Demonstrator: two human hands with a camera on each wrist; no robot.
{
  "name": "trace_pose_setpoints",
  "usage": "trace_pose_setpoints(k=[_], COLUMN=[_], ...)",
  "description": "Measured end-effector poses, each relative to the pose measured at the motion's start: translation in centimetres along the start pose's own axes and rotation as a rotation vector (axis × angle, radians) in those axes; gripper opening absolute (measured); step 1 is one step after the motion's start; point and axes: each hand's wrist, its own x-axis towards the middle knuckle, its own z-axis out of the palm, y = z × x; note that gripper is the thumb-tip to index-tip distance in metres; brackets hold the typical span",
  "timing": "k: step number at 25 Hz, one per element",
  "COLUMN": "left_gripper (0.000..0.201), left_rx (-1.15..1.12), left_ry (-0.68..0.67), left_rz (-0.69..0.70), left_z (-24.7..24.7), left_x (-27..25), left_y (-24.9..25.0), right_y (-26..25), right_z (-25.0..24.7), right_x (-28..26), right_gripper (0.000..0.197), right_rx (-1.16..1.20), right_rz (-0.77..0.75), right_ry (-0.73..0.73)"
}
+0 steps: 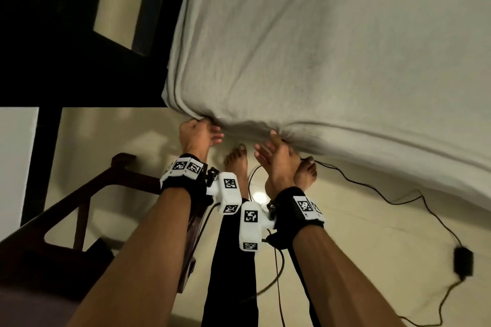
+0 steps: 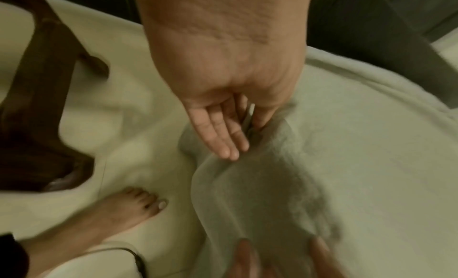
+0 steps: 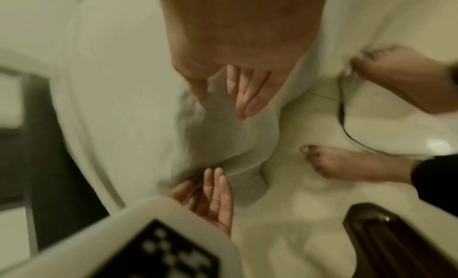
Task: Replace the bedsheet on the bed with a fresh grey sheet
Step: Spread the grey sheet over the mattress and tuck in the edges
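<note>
Grey sheet point(image 1: 332, 42): spread over the bed, filling the head view from 12 to 3 o'clock; near edge gathered into folds at the corner, hanging toward the floor point(image 1: 345, 233).

Left hand point(image 1: 195, 135): at the corner of the bed, thumb and forefinger pinching a fold of the sheet's edge, the other fingers held out straight. In the left wrist view the left hand point(image 2: 223, 113) shows its palm with the thumb pressed into the cloth point(image 2: 347, 145).

Right hand point(image 1: 273, 151): just beside the left, at 3 o'clock from it, thumb pressed against the gathered edge with the fingers extended. In the right wrist view the right hand point(image 3: 238, 82) lies over the cloth point(image 3: 223, 137); whether it pinches a fold is hard to make out through the blur.

Surroundings: a dark wooden chair point(image 1: 87, 194) at 8 o'clock, close by the left forearm; a dark door frame point(image 1: 53, 34) at 10 o'clock. Two bare feet on the pale floor below the hands, the left foot point(image 1: 235, 164) between the wrists. A black cable point(image 1: 372, 188) runs across the floor from near the right foot point(image 1: 307, 171) to a black power adapter point(image 1: 463, 263) at 4 o'clock.

Hidden or unclear: mattress and bed frame covered by the sheet; the chair cut off at the lower left; both wrist views blurred.
</note>
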Motion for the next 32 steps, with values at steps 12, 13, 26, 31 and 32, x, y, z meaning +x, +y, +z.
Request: trace_pose_setpoints(k=[12,13,26,31,32], left_gripper=[0.049,0.048,0.014,0.028,0.031], left_rx=[0.608,0.606,0.163,0.553,0.646], left_ry=[0.302,0.305,0.081,0.262,0.341], left_rz=[0.312,0.302,0.339,0.49,0.492], left_z=[-2.9,-2.8,-3.6,-5.1,-5.6], left_x=[2.9,2.3,2.1,3.0,2.7], left_y=[-0.9,-0.6,1.1,1.7,1.6], right_y=[0.7,0.7,2.3,4.1,4.3], right_z=[-1.6,-1.3,9.1,10.3,10.4], right_x=[1.9,2.3,-0.2,-0.3,-0.4], right_gripper=[0.021,0.024,0.037,0.026,0.027], right_rx=[-0.266,-0.221,-0.352,-0.395,-0.479], right_rz=[-0.136,-0.105,0.011,-0.166,-0.214], right_ry=[0.031,0.04,-0.339,-0.289,-0.267])
